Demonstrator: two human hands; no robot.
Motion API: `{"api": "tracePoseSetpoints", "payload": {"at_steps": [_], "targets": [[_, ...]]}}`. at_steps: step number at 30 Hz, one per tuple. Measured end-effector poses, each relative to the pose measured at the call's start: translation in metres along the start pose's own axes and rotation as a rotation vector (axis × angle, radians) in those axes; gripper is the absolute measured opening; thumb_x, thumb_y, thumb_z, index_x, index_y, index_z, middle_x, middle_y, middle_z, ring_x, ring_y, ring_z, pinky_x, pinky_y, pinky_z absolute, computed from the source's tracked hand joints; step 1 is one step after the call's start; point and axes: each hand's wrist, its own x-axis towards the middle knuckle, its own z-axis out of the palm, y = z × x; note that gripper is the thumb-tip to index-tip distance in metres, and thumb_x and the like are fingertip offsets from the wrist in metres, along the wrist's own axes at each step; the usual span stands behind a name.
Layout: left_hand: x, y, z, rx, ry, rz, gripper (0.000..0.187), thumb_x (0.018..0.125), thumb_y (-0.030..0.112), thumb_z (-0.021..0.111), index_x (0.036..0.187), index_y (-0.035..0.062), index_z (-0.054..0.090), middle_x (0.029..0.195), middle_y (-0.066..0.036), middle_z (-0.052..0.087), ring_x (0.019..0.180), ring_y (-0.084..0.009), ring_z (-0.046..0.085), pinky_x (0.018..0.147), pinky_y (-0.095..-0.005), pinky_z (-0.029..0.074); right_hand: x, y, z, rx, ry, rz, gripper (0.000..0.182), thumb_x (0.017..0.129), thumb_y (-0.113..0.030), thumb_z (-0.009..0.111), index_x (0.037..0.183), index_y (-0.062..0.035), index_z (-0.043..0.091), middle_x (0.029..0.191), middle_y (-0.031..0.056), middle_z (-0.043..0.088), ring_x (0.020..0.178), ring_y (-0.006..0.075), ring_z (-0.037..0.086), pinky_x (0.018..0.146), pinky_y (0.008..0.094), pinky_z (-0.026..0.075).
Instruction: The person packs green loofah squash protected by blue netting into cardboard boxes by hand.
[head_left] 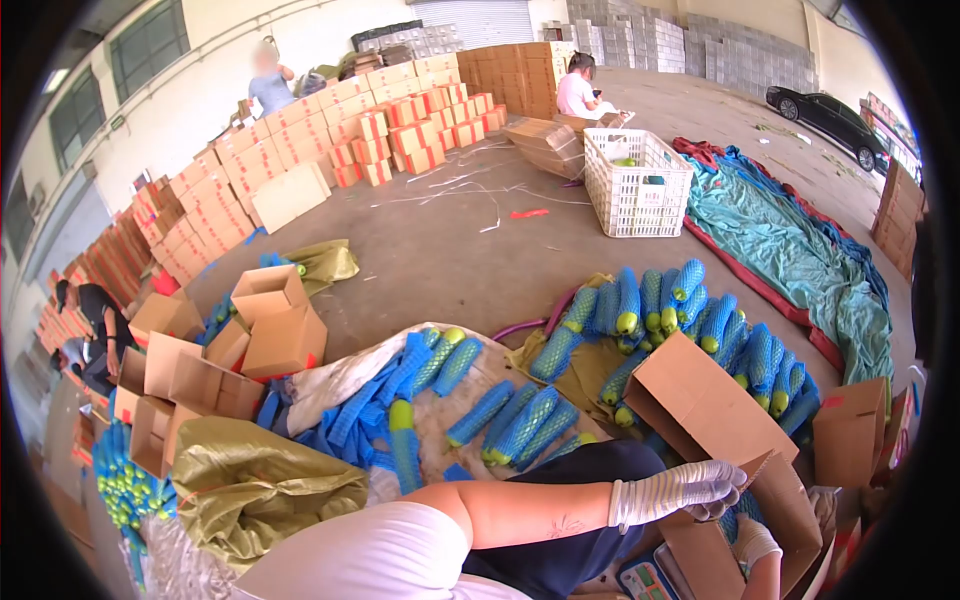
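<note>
My left hand (680,492), in a striped grey glove, reaches across the opening of a cardboard box (785,510); its fingers are stretched out and nothing shows in them. Lower, inside the same box, my right hand (757,545), also gloved, is on a long green vegetable in blue netting (733,520), its fingers partly hidden. A scale (645,578) with a display lies beside the box at the bottom edge. Another open box (712,400) tilts just beyond my left hand. More netted vegetables (530,425) lie on a pale sheet (480,385).
Netted vegetables (765,365) form a pile at right. Open boxes (285,335) and an olive sack (250,485) are at left. A white crate (640,185) stands beyond, beside a green tarp (790,240). A person (578,92) sits near it; others are at left.
</note>
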Motion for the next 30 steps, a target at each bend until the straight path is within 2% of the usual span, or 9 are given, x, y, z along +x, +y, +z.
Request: {"api": "tracePoseSetpoints", "payload": {"at_steps": [4, 7, 10, 13, 16, 19, 20, 24, 30], "targets": [[0.01, 0.001, -0.016, 0.069, -0.078, -0.062, 0.032, 0.094, 0.027, 0.059, 0.112, -0.0004, 0.06, 0.099, -0.012, 0.063, 0.09, -0.0165, 0.064, 0.074, -0.0234, 0.055, -0.004, -0.022, -0.01, 0.088, -0.063, 0.053, 0.071, 0.071, -0.033, 0.072, 0.129, 0.0007, 0.05, 0.115, 0.0276, 0.061, 0.11, 0.0401, 0.059, 0.094, 0.0401, 0.047], [0.01, 0.0, -0.019, 0.026, 0.075, 0.021, 0.037, 0.093, 0.031, 0.06, 0.108, -0.0027, 0.06, 0.093, -0.014, 0.064, 0.082, -0.0172, 0.066, 0.07, -0.0255, 0.057, -0.01, -0.019, -0.012, 0.117, -0.024, 0.026, 0.067, 0.072, -0.032, 0.072, 0.129, -0.003, 0.053, 0.116, 0.0265, 0.061, 0.11, 0.0404, 0.058, 0.095, 0.0401, 0.046], [0.014, 0.007, -0.026, -0.501, -0.062, -0.348, 0.035, 0.093, 0.03, 0.059, 0.106, -0.0029, 0.06, 0.092, -0.016, 0.064, 0.076, -0.0175, 0.066, 0.062, -0.0264, 0.058, -0.017, -0.007, -0.011, 0.119, 0.027, -0.033, 0.066, 0.069, -0.031, 0.074, 0.127, -0.0045, 0.056, 0.117, 0.0262, 0.061, 0.11, 0.0395, 0.058, 0.095, 0.0391, 0.047], [0.013, 0.006, -0.023, -0.762, -0.136, -0.516, 0.021, 0.095, 0.024, 0.06, 0.109, 0.0081, 0.061, 0.089, -0.001, 0.06, 0.075, -0.0063, 0.057, 0.064, -0.019, 0.049, -0.039, -0.006, -0.02, 0.196, 0.165, -0.019, 0.062, 0.067, -0.022, 0.075, 0.123, -0.0008, 0.059, 0.115, 0.025, 0.063, 0.108, 0.0363, 0.061, 0.093, 0.0377, 0.048], [0.001, 0.007, -0.01, 0.008, 0.028, -0.117, 0.023, 0.094, 0.024, 0.062, 0.109, 0.0077, 0.06, 0.089, -0.002, 0.061, 0.076, -0.0074, 0.058, 0.065, -0.0194, 0.05, -0.077, -0.026, -0.034, 0.539, 0.476, -0.035, 0.057, 0.066, -0.004, 0.072, 0.12, 0.0063, 0.057, 0.109, 0.0196, 0.065, 0.1, 0.0296, 0.064, 0.09, 0.0356, 0.049], [-0.01, 0.011, 0.014, 0.151, 0.103, -0.024, 0.026, 0.093, 0.027, 0.062, 0.111, 0.0084, 0.06, 0.09, -0.002, 0.063, 0.077, -0.0087, 0.06, 0.065, -0.0194, 0.05, -0.099, -0.019, -0.025, 0.861, 0.62, -0.052, 0.047, 0.075, -0.005, 0.069, 0.119, 0.0065, 0.057, 0.113, 0.0195, 0.063, 0.104, 0.031, 0.061, 0.093, 0.0372, 0.047], [-0.018, 0.014, 0.026, 0.187, 0.105, 0.04, 0.029, 0.093, 0.03, 0.062, 0.113, 0.0084, 0.06, 0.091, -0.002, 0.063, 0.079, -0.009, 0.06, 0.066, -0.0202, 0.05, -0.124, -0.024, -0.037, 0.529, 0.62, -0.049, 0.037, 0.093, -0.01, 0.058, 0.126, 0.0065, 0.054, 0.118, 0.0178, 0.063, 0.108, 0.0264, 0.059, 0.09, 0.0341, 0.048], [-0.028, 0.018, 0.03, 0.398, 0.013, 0.151, 0.048, 0.094, 0.041, 0.058, 0.13, 0.0097, 0.051, 0.111, -0.005, 0.06, 0.097, -0.0123, 0.059, 0.078, -0.0242, 0.049, -0.145, -0.022, -0.01, 0.793, 0.874, 0.007, 0.036, 0.094, -0.015, 0.06, 0.125, 0.0027, 0.057, 0.11, 0.0174, 0.066, 0.097, 0.0238, 0.062, 0.087, 0.0303, 0.049], [-0.027, 0.018, 0.032, 0.462, 0.118, 0.175, 0.042, 0.095, 0.041, 0.057, 0.124, 0.0103, 0.057, 0.105, -0.002, 0.065, 0.092, -0.0111, 0.063, 0.075, -0.0236, 0.05, -0.156, -0.028, -0.004, 0.636, 0.993, 0.189, 0.034, 0.094, -0.02, 0.06, 0.12, 0.0018, 0.062, 0.111, 0.0185, 0.066, 0.096, 0.0251, 0.064, 0.087, 0.0313, 0.05]]}}
